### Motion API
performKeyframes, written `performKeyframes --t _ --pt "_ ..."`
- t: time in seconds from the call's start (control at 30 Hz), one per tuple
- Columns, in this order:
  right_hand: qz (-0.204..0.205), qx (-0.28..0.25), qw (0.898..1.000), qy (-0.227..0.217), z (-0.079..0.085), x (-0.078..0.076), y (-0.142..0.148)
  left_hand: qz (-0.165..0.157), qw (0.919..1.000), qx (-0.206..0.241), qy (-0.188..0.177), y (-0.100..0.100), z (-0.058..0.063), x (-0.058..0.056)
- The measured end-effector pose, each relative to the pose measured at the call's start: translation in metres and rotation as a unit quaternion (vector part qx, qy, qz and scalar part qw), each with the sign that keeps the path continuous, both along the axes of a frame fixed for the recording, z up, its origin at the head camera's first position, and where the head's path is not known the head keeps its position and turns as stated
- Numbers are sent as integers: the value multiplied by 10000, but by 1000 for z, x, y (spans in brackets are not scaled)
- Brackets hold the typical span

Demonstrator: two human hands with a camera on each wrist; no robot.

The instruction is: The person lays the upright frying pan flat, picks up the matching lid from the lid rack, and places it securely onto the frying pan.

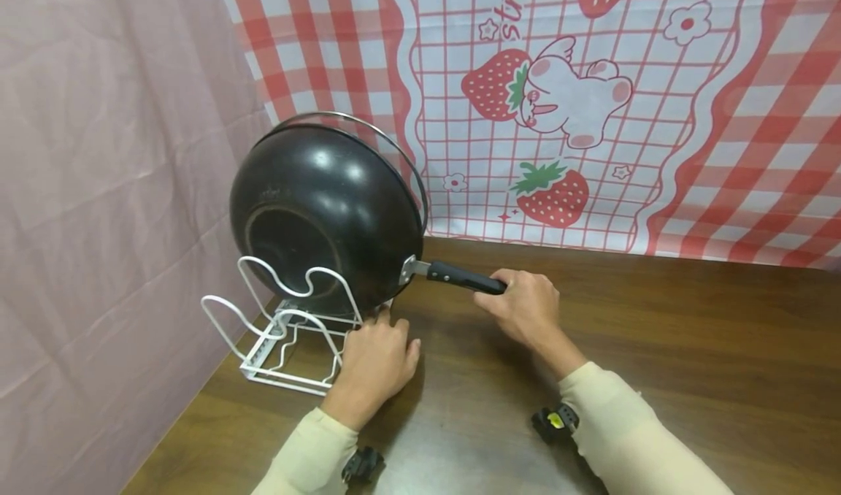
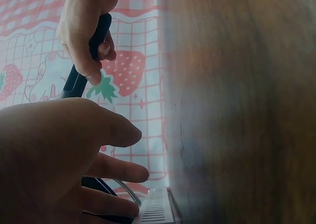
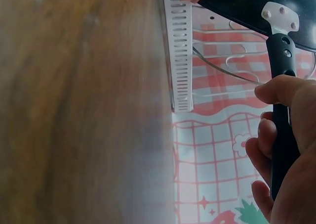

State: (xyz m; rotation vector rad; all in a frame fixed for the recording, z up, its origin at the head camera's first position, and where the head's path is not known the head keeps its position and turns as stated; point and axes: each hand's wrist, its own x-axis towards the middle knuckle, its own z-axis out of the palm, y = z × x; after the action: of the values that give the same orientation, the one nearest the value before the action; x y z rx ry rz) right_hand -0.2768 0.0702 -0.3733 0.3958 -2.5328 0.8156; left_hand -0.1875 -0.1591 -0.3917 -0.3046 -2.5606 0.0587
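Note:
A black wok (image 1: pixel 328 188) stands on its side in a white wire rack (image 1: pixel 263 349), its base turned toward me. Behind it shows the round metal rim of a lid (image 1: pixel 389 141). My right hand (image 1: pixel 525 309) grips the end of the wok's black handle (image 1: pixel 453 274), with thumb and fingers wrapped round it in the right wrist view. Below the wok, my left hand (image 1: pixel 377 360) is at the rack's right side. Its fingers reach out fairly straight in the left wrist view, fingertips at the rack's slotted white rail (image 2: pixel 155 209).
The rack has several looped wire dividers (image 1: pixel 289 320) in front of the wok. Brown wooden tabletop (image 1: pixel 657 327) extends to the right. A pink cloth (image 1: pixel 98 188) hangs at the left, and a red-and-white strawberry-print cloth (image 1: pixel 447 210) hangs along the back.

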Motion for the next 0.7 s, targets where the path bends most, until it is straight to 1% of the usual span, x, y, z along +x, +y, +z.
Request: performKeyframes --t 0.17,0.37,0.7 --pt "28 -69 9999 -76 -1 -2 3 -3 10000 -20 33 1 1 0" --pt "33 -28 9997 -250 -1 -5 6 3 10000 -42 24 2 2 1" --pt "11 -20 9994 -336 0 -6 11 11 10000 -54 5 0 1 0"
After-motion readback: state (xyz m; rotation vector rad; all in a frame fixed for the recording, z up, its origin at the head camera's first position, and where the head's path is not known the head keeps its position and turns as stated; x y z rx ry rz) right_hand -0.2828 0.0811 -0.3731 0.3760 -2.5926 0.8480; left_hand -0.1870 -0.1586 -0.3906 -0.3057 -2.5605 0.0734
